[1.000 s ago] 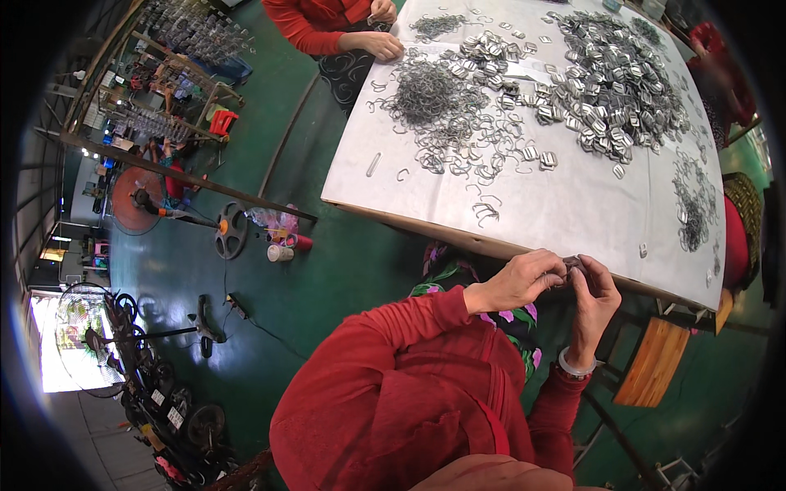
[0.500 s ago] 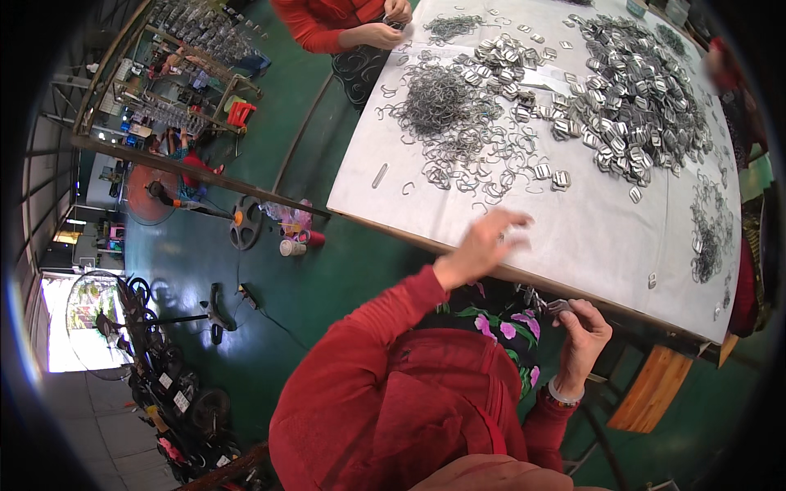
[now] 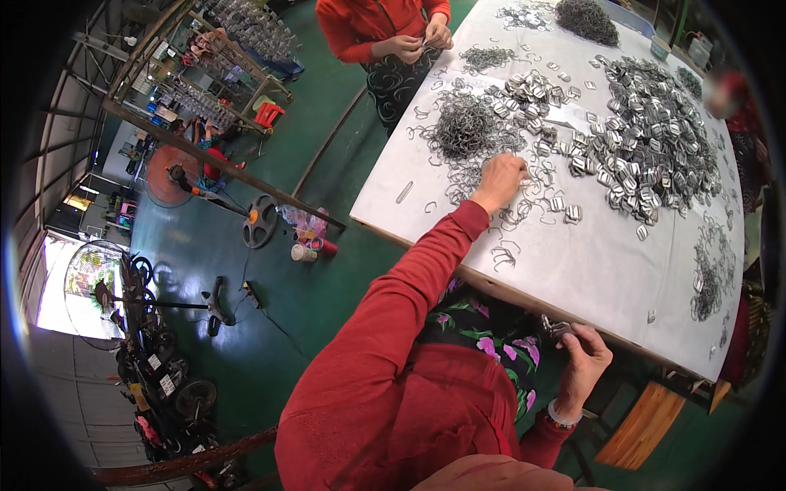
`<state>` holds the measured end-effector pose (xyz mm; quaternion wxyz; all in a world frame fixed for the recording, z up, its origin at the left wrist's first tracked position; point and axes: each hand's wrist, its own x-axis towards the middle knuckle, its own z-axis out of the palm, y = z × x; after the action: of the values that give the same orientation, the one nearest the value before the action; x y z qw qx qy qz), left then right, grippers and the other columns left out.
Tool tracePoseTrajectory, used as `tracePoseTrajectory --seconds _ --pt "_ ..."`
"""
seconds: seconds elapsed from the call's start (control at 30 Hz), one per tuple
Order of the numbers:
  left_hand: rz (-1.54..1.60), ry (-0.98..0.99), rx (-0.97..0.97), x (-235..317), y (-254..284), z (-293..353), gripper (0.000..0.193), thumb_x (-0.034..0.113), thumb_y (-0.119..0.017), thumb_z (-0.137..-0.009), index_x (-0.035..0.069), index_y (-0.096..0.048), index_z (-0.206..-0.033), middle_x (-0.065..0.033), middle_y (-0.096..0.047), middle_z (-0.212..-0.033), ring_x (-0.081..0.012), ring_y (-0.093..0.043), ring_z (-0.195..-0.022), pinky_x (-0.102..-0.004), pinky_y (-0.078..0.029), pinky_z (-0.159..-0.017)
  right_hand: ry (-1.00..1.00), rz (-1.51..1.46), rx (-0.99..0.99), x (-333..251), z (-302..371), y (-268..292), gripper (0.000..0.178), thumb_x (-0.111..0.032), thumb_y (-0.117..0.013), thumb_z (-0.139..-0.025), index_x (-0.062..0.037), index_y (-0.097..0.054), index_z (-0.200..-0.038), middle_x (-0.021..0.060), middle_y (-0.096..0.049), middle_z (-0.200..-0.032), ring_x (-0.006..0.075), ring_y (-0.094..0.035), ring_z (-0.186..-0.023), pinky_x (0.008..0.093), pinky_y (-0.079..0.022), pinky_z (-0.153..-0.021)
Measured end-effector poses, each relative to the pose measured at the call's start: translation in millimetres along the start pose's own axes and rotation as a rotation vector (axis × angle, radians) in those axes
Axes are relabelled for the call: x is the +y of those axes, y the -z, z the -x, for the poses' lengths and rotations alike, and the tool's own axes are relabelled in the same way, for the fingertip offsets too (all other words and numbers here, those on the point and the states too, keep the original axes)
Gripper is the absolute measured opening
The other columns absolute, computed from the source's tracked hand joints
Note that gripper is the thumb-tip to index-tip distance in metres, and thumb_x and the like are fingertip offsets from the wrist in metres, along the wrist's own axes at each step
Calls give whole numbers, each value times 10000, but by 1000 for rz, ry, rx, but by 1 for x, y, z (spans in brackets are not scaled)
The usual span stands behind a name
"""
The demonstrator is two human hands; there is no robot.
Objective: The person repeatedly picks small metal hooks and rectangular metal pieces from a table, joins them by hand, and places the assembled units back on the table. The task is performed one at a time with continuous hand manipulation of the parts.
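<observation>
My left hand point(image 3: 501, 184) is stretched over the table, fingers curled together among loose curved wire hooks point(image 3: 514, 214); whatever they pinch is too small to make out. Beyond it lies the dense heap of wire hooks point(image 3: 463, 127). Below the table's front edge, my right hand point(image 3: 585, 360) grips a small bunch of metal buckles point(image 3: 558, 328) between thumb and fingers, and some metal pieces stick out to its left. A large pile of flat silver buckles point(image 3: 647, 139) covers the right half of the white-covered table point(image 3: 589, 262).
Across the table's left corner, a co-worker in red point(image 3: 360, 33) handles small parts. Another person point(image 3: 729, 94) is at the right edge. A wooden stool point(image 3: 641, 425) stands under the near side. Cups point(image 3: 303, 252), a standing fan point(image 3: 214, 307) and parked motorbikes point(image 3: 168, 368) are on the left.
My left hand has moved forward from the table's front edge to the hooks, and its fingers have closed. Several hooks now lie nearer the edge. My right hand keeps its grip.
</observation>
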<state>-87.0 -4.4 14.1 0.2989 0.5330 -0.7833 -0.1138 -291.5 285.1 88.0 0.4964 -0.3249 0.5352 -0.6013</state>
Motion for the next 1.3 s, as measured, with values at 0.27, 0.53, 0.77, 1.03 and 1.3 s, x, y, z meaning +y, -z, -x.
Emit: tracePoseTrajectory --seconds 0.27,0.53,0.77,1.03,1.3 --pt "268 -108 93 27 27 34 111 82 -633 -808 26 -691 -884 -144 -667 -740 -240 -654 -627 -320 -499 -597 -11 56 43 9 16 -5 165 92 -629 -759 84 -652 -922 122 -658 -828 162 -615 -667 249 -497 -622" --pt "932 361 -322 55 17 54 159 114 -644 -854 -33 -665 -910 -77 -681 -782 -118 -653 -666 -221 -515 -564 -27 -76 12 9 31 -15 159 94 -662 -766 61 -674 -921 110 -671 -850 143 -640 -698 237 -535 -637" --pt "1252 329 -665 85 32 74 194 181 -627 -893 -5 -612 -950 -81 -655 -867 -137 -641 -755 -243 -517 -644 -10 -80 48 12 32 -11 169 85 -660 -776 56 -665 -942 105 -673 -876 132 -637 -720 240 -540 -657" --pt "300 16 14 7 38 63 123 104 -571 -862 6 -633 -904 -142 -657 -811 -288 -630 -736 -361 -480 -666 14 82 66 1 36 -17 111 89 -643 -748 58 -661 -853 76 -646 -803 127 -599 -709 230 -479 -653" --pt "26 45 89 -21 36 93 327 74 -643 -792 20 -584 -1110 -175 -553 -1009 -341 -517 -967 -413 -434 -843 50 16 -18 13 31 -5 153 86 -646 -762 45 -654 -910 97 -651 -840 146 -599 -687 248 -481 -636"
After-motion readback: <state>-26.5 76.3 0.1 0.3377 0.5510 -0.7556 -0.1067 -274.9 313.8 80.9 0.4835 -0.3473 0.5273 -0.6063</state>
